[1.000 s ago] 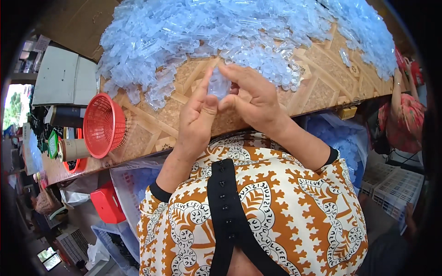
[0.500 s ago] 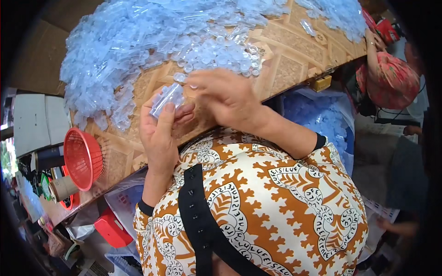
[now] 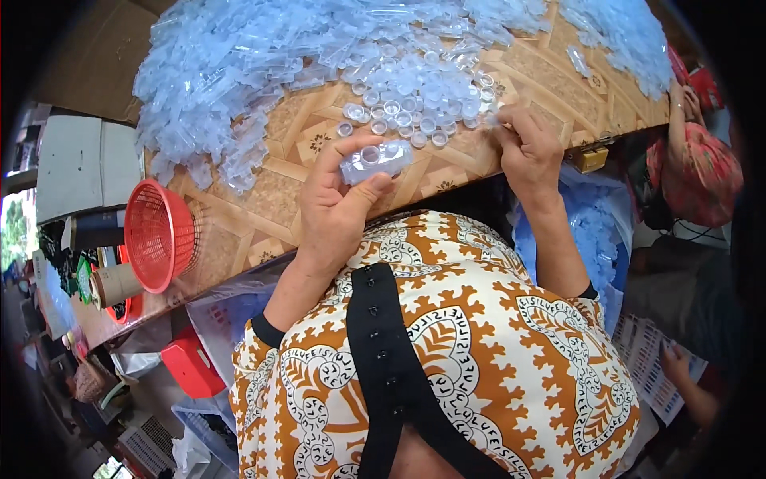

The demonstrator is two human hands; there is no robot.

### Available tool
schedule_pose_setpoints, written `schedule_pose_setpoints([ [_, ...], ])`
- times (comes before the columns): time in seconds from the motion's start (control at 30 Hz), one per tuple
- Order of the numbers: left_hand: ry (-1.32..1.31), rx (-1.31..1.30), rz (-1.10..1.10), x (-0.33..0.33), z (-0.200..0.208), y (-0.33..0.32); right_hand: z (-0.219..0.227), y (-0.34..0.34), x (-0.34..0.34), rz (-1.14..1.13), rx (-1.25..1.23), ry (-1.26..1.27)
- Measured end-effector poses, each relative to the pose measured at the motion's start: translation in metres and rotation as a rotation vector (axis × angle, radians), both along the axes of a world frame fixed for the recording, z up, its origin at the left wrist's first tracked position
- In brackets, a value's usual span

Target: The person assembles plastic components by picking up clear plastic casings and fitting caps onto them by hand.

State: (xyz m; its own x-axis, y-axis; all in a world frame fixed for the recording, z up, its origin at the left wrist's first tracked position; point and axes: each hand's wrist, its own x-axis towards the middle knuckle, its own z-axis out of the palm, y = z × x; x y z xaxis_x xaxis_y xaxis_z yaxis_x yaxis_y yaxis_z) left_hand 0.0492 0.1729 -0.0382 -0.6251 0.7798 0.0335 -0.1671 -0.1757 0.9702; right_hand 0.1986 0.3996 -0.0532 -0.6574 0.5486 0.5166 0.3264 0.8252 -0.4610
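My left hand [image 3: 331, 211] is closed around a clear plastic tube [image 3: 391, 160], thumb at its near side. A round ring-like cap shape shows on the tube's face, but whether it is attached or loose I cannot tell. Off to the right, my right hand [image 3: 533, 156] has its fingertips pinched at the right edge of a spread of small round clear caps [image 3: 427, 104]. Something small and pale shows at those fingertips, too blurred to name. Behind the caps lies a large heap of clear bluish plastic pieces [image 3: 215, 72].
A red plastic basket [image 3: 159, 239] stands at the table's left edge. A second heap of clear pieces [image 3: 626, 36] lies at the far right. Below the table's right edge hangs a bag of clear pieces [image 3: 586, 231]. Another person [image 3: 698, 176] sits at the right.
My right hand has moved away from my left to the right side of the caps. The left hand, still holding the tube, has shifted right and turned the tube more level.
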Motion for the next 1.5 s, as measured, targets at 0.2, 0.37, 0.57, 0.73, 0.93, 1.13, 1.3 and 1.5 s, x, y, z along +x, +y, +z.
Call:
schedule_pose_setpoints([
  [0.2,0.067,-0.114,-0.002,0.009,0.005,-0.005,0.047,-0.030,-0.029,0.686,-0.596,-0.022],
  [0.37,0.213,-0.188,0.044,0.007,0.002,-0.012,0.053,-0.055,-0.054,0.710,-0.443,0.016],
  [0.57,0.330,-0.154,0.130,0.009,-0.008,-0.014,0.053,-0.063,-0.055,0.708,-0.837,-0.038],
  [0.73,0.378,-0.214,0.073,0.007,0.000,-0.019,0.044,-0.059,-0.053,0.763,-1.126,-0.019],
  [0.93,0.639,-0.172,0.146,0.011,0.004,-0.017,0.038,-0.054,-0.054,0.786,-1.195,-0.099],
  [1.13,0.838,-0.209,0.061,0.012,0.019,-0.024,0.035,-0.059,-0.051,0.956,-1.442,-0.172],
  [1.3,0.958,-0.084,0.089,0.013,0.025,-0.018,0.041,-0.069,-0.044,1.017,-1.461,-0.108],
  [1.5,1.074,-0.114,-0.032,0.010,0.022,-0.020,0.034,-0.078,-0.035,0.849,-1.442,-0.091],
])
